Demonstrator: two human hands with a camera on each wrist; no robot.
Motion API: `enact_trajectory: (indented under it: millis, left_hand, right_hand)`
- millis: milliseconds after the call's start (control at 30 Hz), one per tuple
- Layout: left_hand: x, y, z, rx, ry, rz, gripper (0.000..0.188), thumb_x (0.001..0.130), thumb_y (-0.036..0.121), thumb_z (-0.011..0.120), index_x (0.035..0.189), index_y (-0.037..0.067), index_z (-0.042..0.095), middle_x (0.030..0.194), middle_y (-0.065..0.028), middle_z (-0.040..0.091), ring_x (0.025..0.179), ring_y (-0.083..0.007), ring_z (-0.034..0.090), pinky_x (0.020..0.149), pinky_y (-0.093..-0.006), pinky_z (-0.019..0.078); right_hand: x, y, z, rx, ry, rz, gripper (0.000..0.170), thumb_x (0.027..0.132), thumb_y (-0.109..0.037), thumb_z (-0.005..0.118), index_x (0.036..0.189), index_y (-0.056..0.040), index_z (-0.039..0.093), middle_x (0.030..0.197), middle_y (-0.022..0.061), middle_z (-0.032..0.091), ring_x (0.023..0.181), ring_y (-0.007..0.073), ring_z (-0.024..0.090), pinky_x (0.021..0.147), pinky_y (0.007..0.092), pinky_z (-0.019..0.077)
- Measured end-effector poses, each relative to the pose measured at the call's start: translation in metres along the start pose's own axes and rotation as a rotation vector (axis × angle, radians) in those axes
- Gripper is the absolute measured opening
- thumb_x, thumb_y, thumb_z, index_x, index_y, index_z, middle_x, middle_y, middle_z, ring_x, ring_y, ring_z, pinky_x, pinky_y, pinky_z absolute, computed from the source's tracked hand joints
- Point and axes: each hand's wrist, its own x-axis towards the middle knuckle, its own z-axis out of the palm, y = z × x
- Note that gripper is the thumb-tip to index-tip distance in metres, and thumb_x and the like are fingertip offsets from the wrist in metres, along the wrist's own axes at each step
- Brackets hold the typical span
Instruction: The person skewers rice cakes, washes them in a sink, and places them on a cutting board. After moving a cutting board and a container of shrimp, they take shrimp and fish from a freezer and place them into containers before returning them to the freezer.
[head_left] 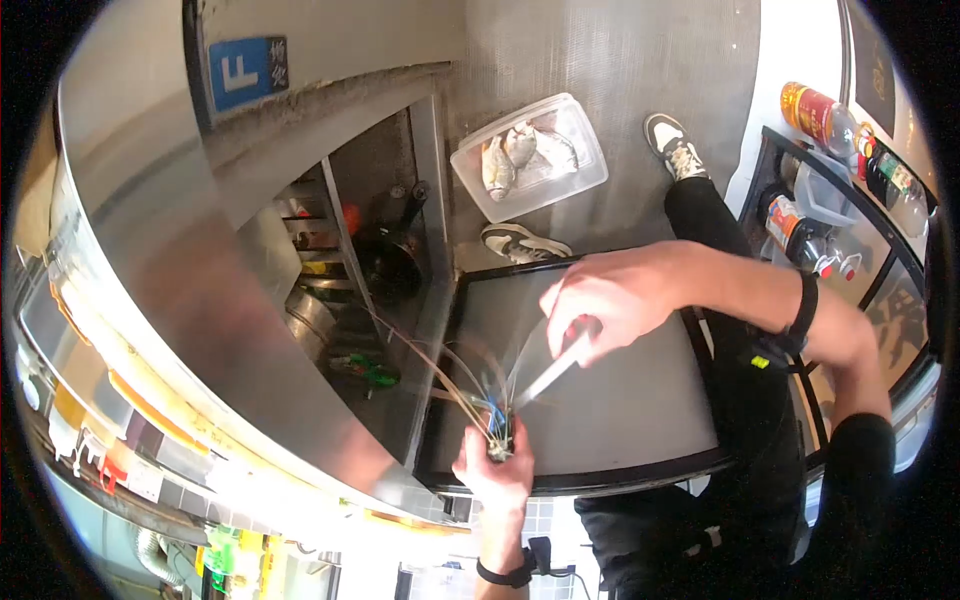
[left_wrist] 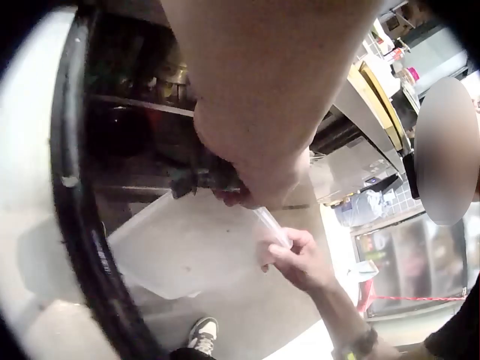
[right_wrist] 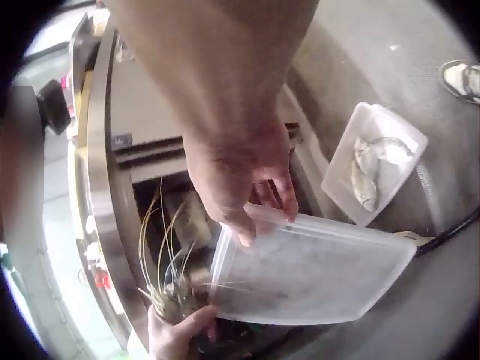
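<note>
My left hand point(head_left: 497, 474) grips a whiskered prawn point(head_left: 499, 447), its head end and long pale whiskers sticking up out of the fist; I cannot tell if there is more than one. Some blue shows among the thin legs. In the left wrist view its dark body point(left_wrist: 206, 180) pokes out beside the fingers. My right hand point(head_left: 625, 300) pinches a translucent plastic lid point(right_wrist: 322, 274) by one edge, thumb on one face and fingers on the other. Seen from the head, the lid point(head_left: 557, 367) is nearly edge-on, its lower end close to the prawn.
A clear plastic box point(head_left: 590, 178) with several fish point(head_left: 520, 143) sits on the floor. Below my hands stands an open, black-framed glass door point(head_left: 640, 400). The cabinet behind it holds a dark pan point(head_left: 390, 262) and other items. Bottles point(head_left: 805, 108) stand in a rack at the right.
</note>
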Motion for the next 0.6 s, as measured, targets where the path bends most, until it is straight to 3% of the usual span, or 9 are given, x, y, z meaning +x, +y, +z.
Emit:
enact_trajectory:
  millis: [67, 133, 200, 267, 333, 367, 467, 533, 600]
  left_hand:
    - [-0.018, -0.014, -0.005, 0.139, 0.023, 0.028, 0.036, 0.078, 0.008, 0.092, 0.108, 0.001, 0.073, 0.09, -0.0156, 0.078, 0.075, -0.0288, 0.078, 0.07, -0.0376, 0.0614]
    - [-0.039, -0.034, -0.004, 0.146, 0.067, 0.25, 0.043, 0.077, 0.01, 0.091, 0.113, -0.002, 0.07, 0.092, -0.0172, 0.078, 0.073, -0.0356, 0.077, 0.065, -0.0405, 0.0607]
    - [-0.061, -0.05, 0.002, 0.136, 0.14, 0.394, 0.051, 0.078, 0.01, 0.091, 0.122, -0.003, 0.067, 0.096, -0.0172, 0.078, 0.073, -0.0354, 0.077, 0.065, -0.0411, 0.0615]
    - [-0.07, -0.044, 0.0, 0.164, 0.108, 0.383, 0.036, 0.087, 0.007, 0.082, 0.117, 0.0, 0.064, 0.098, -0.0146, 0.078, 0.071, -0.0304, 0.076, 0.06, -0.0385, 0.0622]
    - [-0.076, -0.052, -0.002, 0.129, 0.02, 0.4, 0.037, 0.091, 0.015, 0.081, 0.117, -0.001, 0.061, 0.094, -0.0142, 0.079, 0.071, -0.028, 0.076, 0.059, -0.0372, 0.062]
    - [-0.085, -0.072, 0.018, 0.128, 0.243, 0.563, 0.041, 0.092, 0.015, 0.079, 0.12, -0.001, 0.054, 0.093, -0.0159, 0.078, 0.07, -0.0263, 0.076, 0.058, -0.0368, 0.062]
    - [-0.091, -0.077, 0.024, 0.37, 0.418, 0.568, 0.05, 0.085, 0.024, 0.088, 0.115, 0.003, 0.053, 0.086, -0.0103, 0.076, 0.063, -0.02, 0.071, 0.059, -0.0314, 0.0587]
    - [-0.113, -0.074, 0.002, 0.157, 0.022, 0.137, 0.048, 0.082, 0.026, 0.09, 0.112, 0.003, 0.06, 0.087, -0.0114, 0.075, 0.074, -0.0229, 0.074, 0.072, -0.0337, 0.0598]
    - [-0.117, -0.07, -0.007, 0.337, 0.012, 0.108, 0.034, 0.087, 0.022, 0.087, 0.104, 0.003, 0.065, 0.086, -0.0103, 0.075, 0.073, -0.0234, 0.073, 0.071, -0.0342, 0.0586]
  right_hand:
    - [0.027, 0.006, -0.006, 0.02, -0.1, 0.02, 0.032, 0.092, -0.021, 0.081, 0.119, -0.0051, 0.076, 0.098, 0.0102, 0.072, 0.094, 0.0274, 0.072, 0.084, 0.0425, 0.0564]
    - [0.058, 0.048, -0.014, 0.495, -0.172, -0.057, 0.033, 0.092, -0.024, 0.082, 0.118, -0.0046, 0.075, 0.095, 0.0105, 0.075, 0.092, 0.0274, 0.074, 0.083, 0.0407, 0.0583]
    - [0.087, 0.098, -0.039, 0.292, 0.193, 0.293, 0.025, 0.097, -0.021, 0.075, 0.115, -0.0046, 0.074, 0.095, 0.0131, 0.077, 0.092, 0.029, 0.077, 0.08, 0.0412, 0.0612]
    - [0.107, 0.176, -0.058, -0.79, 0.492, 0.354, 0.017, 0.101, -0.016, 0.065, 0.111, -0.0051, 0.074, 0.096, 0.0142, 0.078, 0.094, 0.0316, 0.078, 0.079, 0.0419, 0.0637]
    - [0.135, 0.214, -0.069, -0.911, 0.311, 0.661, 0.024, 0.101, -0.012, 0.059, 0.119, -0.0055, 0.074, 0.107, 0.0149, 0.077, 0.093, 0.035, 0.078, 0.079, 0.0479, 0.0638]
    - [0.14, 0.226, -0.062, -1.012, 0.355, 0.622, 0.028, 0.1, -0.014, 0.06, 0.124, -0.0062, 0.073, 0.117, 0.0146, 0.075, 0.101, 0.0351, 0.076, 0.083, 0.0477, 0.0631]
    - [0.168, 0.273, -0.039, -1.174, 0.395, 0.586, 0.04, 0.099, -0.017, 0.062, 0.137, -0.0087, 0.071, 0.143, 0.0108, 0.063, 0.132, 0.0321, 0.063, 0.097, 0.0458, 0.0582]
    - [0.182, 0.29, -0.033, -1.306, 0.331, 0.608, 0.042, 0.103, -0.02, 0.063, 0.143, -0.0081, 0.068, 0.153, 0.0083, 0.061, 0.144, 0.0319, 0.051, 0.1, 0.0499, 0.055]
    - [0.192, 0.324, -0.028, -1.502, 0.42, 0.546, 0.04, 0.099, -0.025, 0.064, 0.136, -0.0136, 0.073, 0.143, 0.0045, 0.062, 0.148, 0.0287, 0.043, 0.106, 0.045, 0.0446]
